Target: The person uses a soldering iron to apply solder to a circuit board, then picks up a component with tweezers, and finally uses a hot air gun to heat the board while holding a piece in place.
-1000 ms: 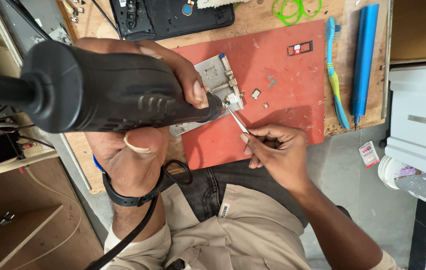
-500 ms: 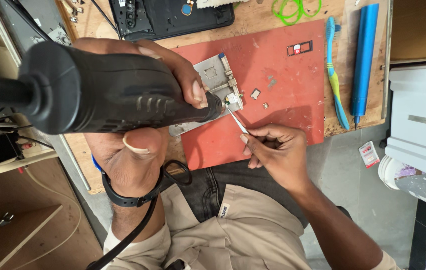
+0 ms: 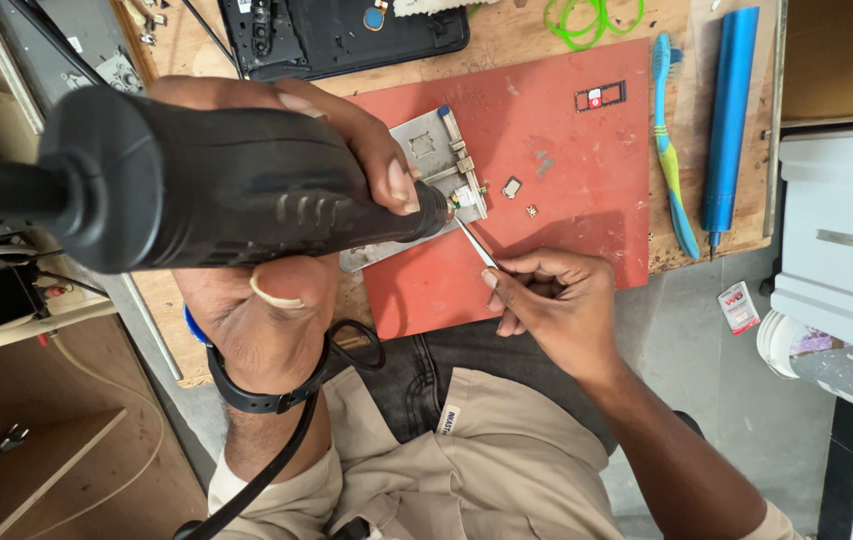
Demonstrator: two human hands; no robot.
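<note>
Left hand [image 3: 286, 270] grips hot-air gun [image 3: 216, 190] (thumb up); right hand [image 3: 551, 305] pinches tweezers [image 3: 476, 243].

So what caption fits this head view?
Left hand aims black hot-air tool at metal holder; right hand holds tweezers.

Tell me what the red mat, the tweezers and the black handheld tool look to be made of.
Red mat: likely rubber or silicone; matte, scuffed, lies flat.
Tweezers in the right hand: metal, judging by the thin, bright, silvery points.
Black tool in the left hand: probably moulded plastic; dull black body with vent slots, and a darker nozzle that may be metal.
</note>
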